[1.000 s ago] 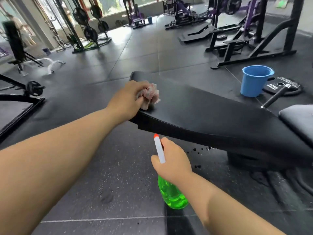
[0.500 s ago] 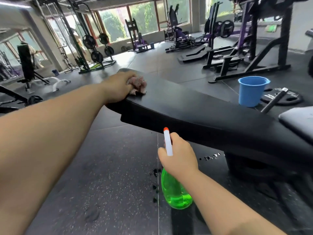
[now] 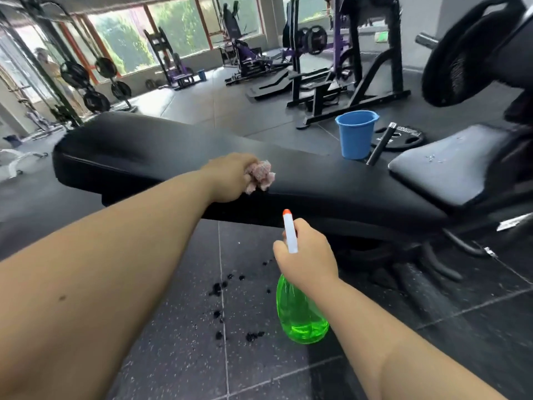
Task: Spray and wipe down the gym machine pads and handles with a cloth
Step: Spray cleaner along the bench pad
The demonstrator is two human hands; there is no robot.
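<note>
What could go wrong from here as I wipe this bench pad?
1. Dark wet spots on the floor near the spray bottle could be slippery underfoot.
2. The cloth in the left hand is bunched small, so the long bench pad may get streaky coverage.
3. Droplets sit on the seat pad; they could be missed.

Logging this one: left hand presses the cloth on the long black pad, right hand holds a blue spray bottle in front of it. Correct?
One slip: the spray bottle in the right hand is green, not blue; the blue thing is the bucket on the floor beyond the pad. The head view shows this. The left hand does press the cloth on the long black pad.
</note>
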